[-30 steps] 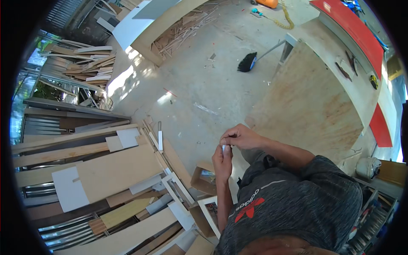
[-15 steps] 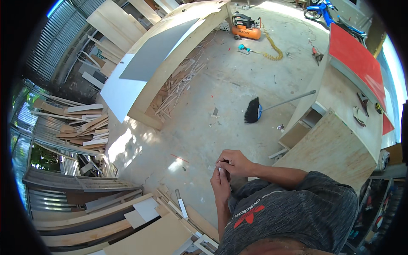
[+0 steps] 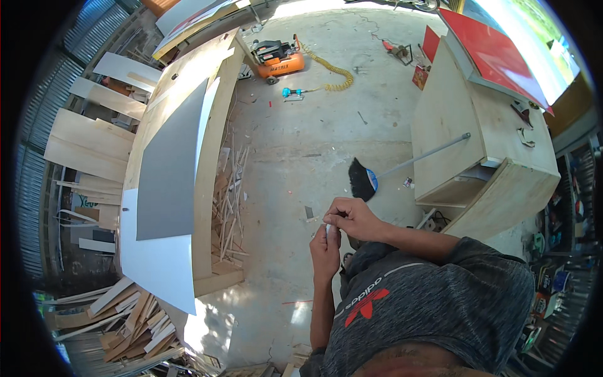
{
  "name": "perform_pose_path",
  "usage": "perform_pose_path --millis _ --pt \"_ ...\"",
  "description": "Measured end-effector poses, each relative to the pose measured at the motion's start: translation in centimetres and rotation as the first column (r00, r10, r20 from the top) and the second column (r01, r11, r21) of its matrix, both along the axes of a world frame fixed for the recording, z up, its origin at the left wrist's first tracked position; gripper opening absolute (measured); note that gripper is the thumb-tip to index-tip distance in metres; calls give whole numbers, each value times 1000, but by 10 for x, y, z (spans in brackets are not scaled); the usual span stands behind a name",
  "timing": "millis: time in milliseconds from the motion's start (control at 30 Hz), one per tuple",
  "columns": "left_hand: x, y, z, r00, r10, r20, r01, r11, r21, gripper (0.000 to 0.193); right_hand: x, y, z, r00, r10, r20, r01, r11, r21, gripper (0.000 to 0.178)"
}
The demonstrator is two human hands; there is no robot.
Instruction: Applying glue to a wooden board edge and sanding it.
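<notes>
An orange air compressor (image 3: 281, 63) stands on the concrete floor (image 3: 289, 135), a yellow coiled hose (image 3: 339, 72) stretching from it toward a blue tool (image 3: 291, 93). A broom (image 3: 360, 179) with black bristles has its handle slanting toward a plywood cabinet (image 3: 449, 113) with a red panel (image 3: 493, 56) on top. At left, a grey sheet (image 3: 169, 176) overlaps a white sheet (image 3: 157, 264) on a long table (image 3: 205, 213); wood scraps (image 3: 230, 201) lie heaped beneath.

The white bit (image 3: 328, 228) in my fingers (image 3: 336, 211) is mostly covered, too small to tell. Far beyond them, the top edge cuts the bike (image 3: 428, 5); behind them, the lower edge cuts my sleeve (image 3: 312, 363).
</notes>
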State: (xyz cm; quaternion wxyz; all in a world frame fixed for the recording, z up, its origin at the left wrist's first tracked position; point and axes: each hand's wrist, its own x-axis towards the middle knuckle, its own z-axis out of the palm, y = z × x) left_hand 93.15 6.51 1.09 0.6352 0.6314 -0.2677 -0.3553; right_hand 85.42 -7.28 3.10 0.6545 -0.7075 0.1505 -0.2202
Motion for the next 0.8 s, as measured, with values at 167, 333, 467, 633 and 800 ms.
perform_pose_path --millis 167,333,467,633,800 --pt "85 -85 7 956 -77 283 53 994 95 28 70 -69 -2 974 -202 101 221 942 -252 8" --pt "177 -182 -4 968 -156 197 153 988 31 26 147 -162 -21 978 -167 128 137 966 218 11" --pt "244 -269 23 957 -250 -145 237 966 -106 23 212 -250 -6 952 -218 216 193 973 129 10" --pt "293 -388 9 958 -272 89 276 961 -35 28 250 -345 -2 975 -220 32 185 885 428 38" --pt "326 -525 -19 835 -160 527 245 965 -96 25 301 -437 -27 847 -515 128 344 717 607 40"
